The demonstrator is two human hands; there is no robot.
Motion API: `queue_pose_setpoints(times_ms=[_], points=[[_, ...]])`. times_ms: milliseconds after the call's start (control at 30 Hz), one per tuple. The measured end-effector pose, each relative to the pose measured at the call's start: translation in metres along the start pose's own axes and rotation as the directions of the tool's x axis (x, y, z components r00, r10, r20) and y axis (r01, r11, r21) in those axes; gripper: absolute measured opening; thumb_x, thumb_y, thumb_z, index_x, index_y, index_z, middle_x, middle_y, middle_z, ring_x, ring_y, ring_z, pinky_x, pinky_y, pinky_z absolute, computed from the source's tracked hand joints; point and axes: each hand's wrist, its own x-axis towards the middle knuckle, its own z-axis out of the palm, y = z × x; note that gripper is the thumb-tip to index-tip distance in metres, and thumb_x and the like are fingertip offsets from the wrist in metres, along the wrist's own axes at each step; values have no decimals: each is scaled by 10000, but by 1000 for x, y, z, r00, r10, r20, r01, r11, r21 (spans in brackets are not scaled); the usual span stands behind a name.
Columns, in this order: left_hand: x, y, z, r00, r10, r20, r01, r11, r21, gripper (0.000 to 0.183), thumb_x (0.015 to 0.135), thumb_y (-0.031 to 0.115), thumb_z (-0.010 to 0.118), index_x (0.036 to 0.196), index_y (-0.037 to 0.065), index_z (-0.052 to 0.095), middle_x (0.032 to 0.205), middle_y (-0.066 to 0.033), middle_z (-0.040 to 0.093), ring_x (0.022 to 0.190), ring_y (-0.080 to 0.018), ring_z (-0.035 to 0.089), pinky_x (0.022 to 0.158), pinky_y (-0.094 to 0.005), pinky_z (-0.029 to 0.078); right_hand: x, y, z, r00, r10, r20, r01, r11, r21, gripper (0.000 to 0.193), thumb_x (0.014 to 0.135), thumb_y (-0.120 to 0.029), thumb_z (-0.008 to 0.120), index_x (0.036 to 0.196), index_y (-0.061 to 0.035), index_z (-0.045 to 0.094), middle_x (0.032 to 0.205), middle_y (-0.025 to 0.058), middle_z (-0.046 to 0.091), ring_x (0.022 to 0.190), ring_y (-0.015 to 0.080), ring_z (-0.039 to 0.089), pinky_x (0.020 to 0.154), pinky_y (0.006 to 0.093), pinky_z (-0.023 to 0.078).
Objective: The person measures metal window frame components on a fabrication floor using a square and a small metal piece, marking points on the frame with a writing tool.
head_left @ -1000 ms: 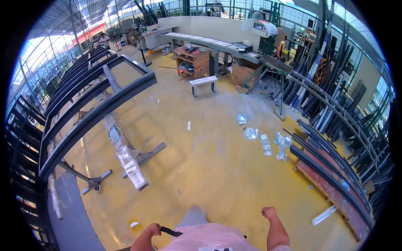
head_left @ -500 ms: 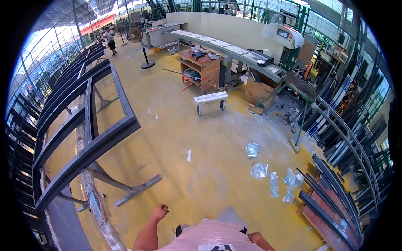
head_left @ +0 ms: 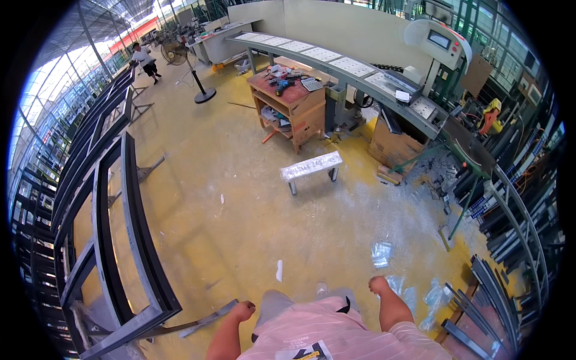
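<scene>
Left hand [head_left: 243, 311]: closed in a fist, nothing seen held, near dark metal frame [head_left: 135, 240].
Right hand [head_left: 378, 284]: curled, empty, above clear plastic wrappers [head_left: 380, 254].

There are two hands, the left hand [head_left: 243, 311] and the right hand [head_left: 379, 284], one small bench [head_left: 311, 166], one wooden cart [head_left: 292, 102], one standing fan [head_left: 178, 54] and one cardboard box [head_left: 393, 147].

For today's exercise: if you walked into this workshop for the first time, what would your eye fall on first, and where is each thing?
First come the dark metal frames standing in a row along the person's left side, over the yellow floor. Next, the long grey conveyor machine runs across the far side, with a wooden workbench strewn with tools before it. At the lower edge, the left hand and right hand are both closed in loose fists, holding nothing.
</scene>
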Motion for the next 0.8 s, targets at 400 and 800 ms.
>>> queue_pose_setpoints(times_ms=[400, 800], points=[[202, -31, -197, 894, -406, 189, 447, 826, -342, 251, 890, 159, 537, 1069, 18, 642, 837, -58, 673, 674, -168, 630, 542, -320, 494, 396, -14, -551, 852, 496, -169, 233, -70, 970, 239, 971, -246, 576, 1096, -55, 644, 947, 47, 686, 771, 140, 632, 650, 300, 506], [349, 105, -416, 521, -796, -309, -153, 269, -951, 245, 981, 210, 489, 1168, 67, 558, 917, -45, 654, 771, -153, 626, 643, -289, 489, 709, 277, -684, 793, 608, 46, 103, -209, 972, 157, 921, -226, 640, 957, -74, 631, 776, 14, 627, 608, 112, 557, 509, 269, 423]])
